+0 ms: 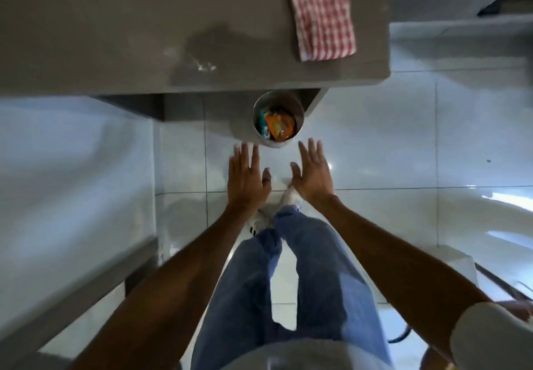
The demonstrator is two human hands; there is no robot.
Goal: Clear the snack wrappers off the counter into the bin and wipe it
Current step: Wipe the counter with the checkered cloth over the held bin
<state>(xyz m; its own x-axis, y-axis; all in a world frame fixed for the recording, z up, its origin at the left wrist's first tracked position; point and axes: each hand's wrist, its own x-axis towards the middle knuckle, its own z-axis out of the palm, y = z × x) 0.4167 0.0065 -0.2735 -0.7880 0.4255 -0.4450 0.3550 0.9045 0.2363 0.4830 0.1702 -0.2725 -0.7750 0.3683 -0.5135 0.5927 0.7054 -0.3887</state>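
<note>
While the person looks straight down, the white tiled floor (375, 145) fills most of the view, shiny with light. At 12 o'clock sits the grey counter (115, 23), and its near edge runs across the upper part of the picture. On the counter at about 1 o'clock lies a red and white checked cloth (323, 12), folded flat and close to the counter's right end. Near the middle of the counter top there is a small shiny smear (202, 64). Blue jeans (302, 268) reach up from 6 o'clock, with white shoes (259, 219) at their ends. Both bare arms stretch out over the floor. The left hand (246, 179) and the right hand (313, 173) are apart, flat, with fingers spread, and they hold nothing. Just past the fingertips, toward 12 o'clock, stands the round metal bin (278, 119), partly tucked under the counter edge. Inside it lie the snack wrappers (278, 126), an orange one on top.
</note>
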